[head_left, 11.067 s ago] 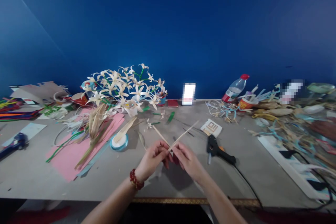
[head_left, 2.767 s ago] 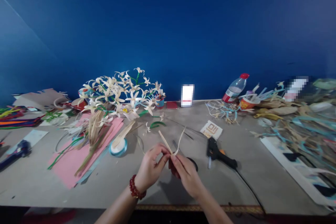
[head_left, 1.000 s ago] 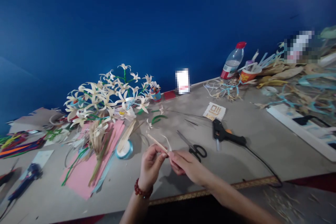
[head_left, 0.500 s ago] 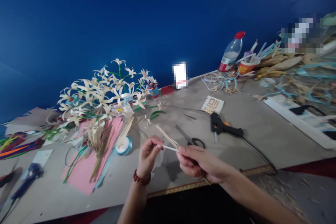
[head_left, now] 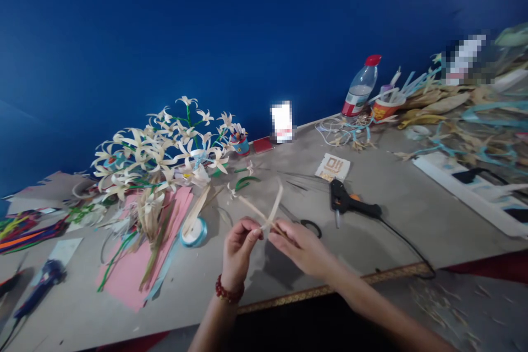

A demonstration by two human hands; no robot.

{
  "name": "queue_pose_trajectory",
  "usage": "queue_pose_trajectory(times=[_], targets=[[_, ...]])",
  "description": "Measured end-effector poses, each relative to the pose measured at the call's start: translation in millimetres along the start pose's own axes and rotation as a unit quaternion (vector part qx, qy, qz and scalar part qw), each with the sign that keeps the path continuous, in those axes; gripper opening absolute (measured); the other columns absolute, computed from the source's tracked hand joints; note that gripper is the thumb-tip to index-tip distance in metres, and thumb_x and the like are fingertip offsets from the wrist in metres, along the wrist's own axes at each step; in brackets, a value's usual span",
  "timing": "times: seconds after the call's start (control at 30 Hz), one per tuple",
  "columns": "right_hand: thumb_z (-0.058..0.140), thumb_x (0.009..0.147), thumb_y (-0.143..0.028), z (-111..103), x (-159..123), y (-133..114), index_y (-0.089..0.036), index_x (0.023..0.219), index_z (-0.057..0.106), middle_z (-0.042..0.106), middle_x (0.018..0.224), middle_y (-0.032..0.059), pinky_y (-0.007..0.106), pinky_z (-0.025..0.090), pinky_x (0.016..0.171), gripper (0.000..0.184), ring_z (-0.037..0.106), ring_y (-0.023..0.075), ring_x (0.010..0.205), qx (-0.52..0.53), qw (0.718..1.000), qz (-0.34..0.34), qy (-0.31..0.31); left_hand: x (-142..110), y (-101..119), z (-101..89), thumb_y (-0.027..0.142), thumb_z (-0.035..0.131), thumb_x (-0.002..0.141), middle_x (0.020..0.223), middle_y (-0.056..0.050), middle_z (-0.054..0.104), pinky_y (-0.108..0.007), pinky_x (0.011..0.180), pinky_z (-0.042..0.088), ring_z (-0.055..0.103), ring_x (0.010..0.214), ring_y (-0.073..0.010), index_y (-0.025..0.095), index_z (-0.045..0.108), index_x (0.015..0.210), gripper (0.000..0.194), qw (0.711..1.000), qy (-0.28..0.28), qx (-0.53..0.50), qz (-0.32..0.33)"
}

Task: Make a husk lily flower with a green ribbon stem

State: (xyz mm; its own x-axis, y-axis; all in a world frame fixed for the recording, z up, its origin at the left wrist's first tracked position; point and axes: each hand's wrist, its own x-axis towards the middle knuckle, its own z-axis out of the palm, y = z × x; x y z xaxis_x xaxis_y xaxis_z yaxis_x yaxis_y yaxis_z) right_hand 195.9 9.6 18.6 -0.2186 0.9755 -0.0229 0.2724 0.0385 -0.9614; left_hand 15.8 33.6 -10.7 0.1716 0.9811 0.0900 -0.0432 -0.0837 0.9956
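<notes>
Above the table's front edge my two hands nearly touch, each pinching pale dried strips (head_left: 274, 208) that cross in a V between them. My left hand (head_left: 241, 245), with a red bead bracelet on the wrist, is closed with thumb and forefinger on the strips' left side. Fingers of my right hand (head_left: 299, 245) are wrapped round the strips' lower ends, partly hidden. Just behind the right hand lie black scissors (head_left: 311, 227), mostly covered. A black glue gun (head_left: 350, 202) rests farther right. White flowers on green stems (head_left: 165, 146) stand at the left back.
Pink paper (head_left: 127, 278) and a ribbon roll (head_left: 193, 232) lie left of my hands. A blue glue gun (head_left: 41, 286) is at far left. On the right are a power strip (head_left: 466, 192), a bottle (head_left: 359, 91) and a paper cup (head_left: 388, 109).
My right hand has turned and drawn closer to my left. One strip, stretched straight between the hands before, now sticks up and crosses the other.
</notes>
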Motion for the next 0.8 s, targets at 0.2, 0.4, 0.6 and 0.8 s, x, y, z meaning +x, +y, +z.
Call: queue_pose_trajectory(times=[0.2,0.4,0.6,0.8], targets=[[0.032,0.101,-0.044,13.2,3.7,-4.0,-0.02,0.084,0.061,0.066,0.073,0.0045,0.028,0.032,0.059,0.041,0.059,0.018,0.065,-0.151,0.988,-0.028,-0.013,-3.6,5.3,1.6,0.028,0.063,0.089,0.077,-0.001,0.063,-0.025,0.073,0.046,0.057,0.073,-0.0137,0.018,0.061,0.078,0.014,0.999,-0.002,0.041,0.013],[0.029,0.102,-0.046,14.0,5.9,3.5,-0.021,0.068,0.047,0.051,0.061,-0.0012,0.026,0.032,0.057,0.046,0.048,0.014,0.057,-0.077,0.996,-0.041,-0.011,-1.8,10.9,-4.2,0.026,0.062,0.089,0.085,-0.003,0.063,-0.027,0.075,0.047,0.059,0.079,-0.0158,0.018,0.065,0.089,0.009,0.996,-0.054,0.063,0.013],[0.027,0.101,-0.05,17.1,6.1,4.0,-0.021,0.065,0.042,0.044,0.06,-0.0035,0.025,0.037,0.058,0.048,0.044,0.0124,0.056,0.068,0.997,-0.025,-0.034,-2.5,9.4,-3.2,0.025,0.062,0.089,0.08,-0.002,0.06,-0.027,0.072,0.046,0.057,0.076,-0.0152,0.017,0.061,0.083,0.009,0.997,-0.051,0.048,0.012],[0.032,0.101,-0.044,14.5,1.1,1.3,-0.02,0.076,0.053,0.057,0.066,0.0011,0.027,0.031,0.059,0.04,0.05,0.0152,0.06,-0.111,0.992,-0.049,-0.017,-4.9,12.8,-1.4,0.023,0.064,0.088,0.079,-0.002,0.06,-0.026,0.073,0.044,0.055,0.076,-0.0148,0.017,0.061,0.079,0.011,0.998,-0.055,0.04,0.018]])
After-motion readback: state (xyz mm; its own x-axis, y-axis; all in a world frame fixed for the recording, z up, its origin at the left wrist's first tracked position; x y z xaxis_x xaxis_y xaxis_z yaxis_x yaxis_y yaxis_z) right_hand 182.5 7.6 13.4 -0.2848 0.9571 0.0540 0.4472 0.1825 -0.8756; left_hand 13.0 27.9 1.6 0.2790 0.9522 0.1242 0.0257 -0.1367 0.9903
